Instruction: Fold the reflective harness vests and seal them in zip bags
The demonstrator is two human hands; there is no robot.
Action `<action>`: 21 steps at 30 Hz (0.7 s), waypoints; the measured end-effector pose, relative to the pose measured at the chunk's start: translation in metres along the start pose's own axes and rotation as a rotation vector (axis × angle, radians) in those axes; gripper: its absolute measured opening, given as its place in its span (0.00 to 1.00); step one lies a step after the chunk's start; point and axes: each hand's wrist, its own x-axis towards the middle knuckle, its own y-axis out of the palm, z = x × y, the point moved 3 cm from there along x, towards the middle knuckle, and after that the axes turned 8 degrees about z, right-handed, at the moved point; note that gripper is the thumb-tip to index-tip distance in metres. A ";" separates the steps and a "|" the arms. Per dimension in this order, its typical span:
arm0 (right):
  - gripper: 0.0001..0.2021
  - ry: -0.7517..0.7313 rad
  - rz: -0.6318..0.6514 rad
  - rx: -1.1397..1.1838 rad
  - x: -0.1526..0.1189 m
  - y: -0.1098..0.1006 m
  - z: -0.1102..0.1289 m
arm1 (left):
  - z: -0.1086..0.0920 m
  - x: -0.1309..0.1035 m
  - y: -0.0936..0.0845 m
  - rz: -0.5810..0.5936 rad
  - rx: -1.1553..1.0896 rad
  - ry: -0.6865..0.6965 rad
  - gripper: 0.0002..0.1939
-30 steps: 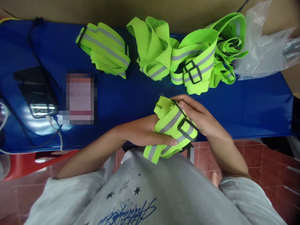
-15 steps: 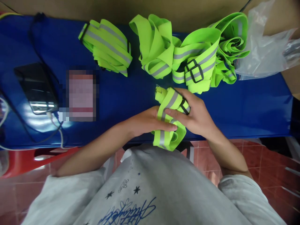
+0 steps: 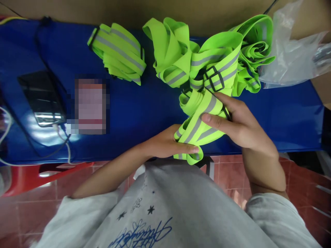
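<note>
Your left hand clamps the lower end of the bundled lime-green reflective strap above the worktop; your right hand grips its right side. You appear to be wrapping it; next, likely secure the loose lower loop.

1. We see a phone and white cable well left of the fingers.
2. We see a pixelated item between phone and fingers.
3. We see a plastic bag beyond the fingers, rightward.
</note>
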 end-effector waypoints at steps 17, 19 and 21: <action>0.27 0.397 0.144 0.878 -0.010 0.032 -0.045 | -0.012 -0.004 -0.019 -0.059 0.403 0.022 0.15; 0.26 0.380 0.054 0.899 -0.014 0.034 -0.045 | -0.014 -0.004 -0.020 -0.063 0.369 0.060 0.14; 0.27 0.365 -0.002 0.924 -0.017 0.037 -0.047 | -0.014 -0.001 -0.024 -0.138 0.350 0.163 0.18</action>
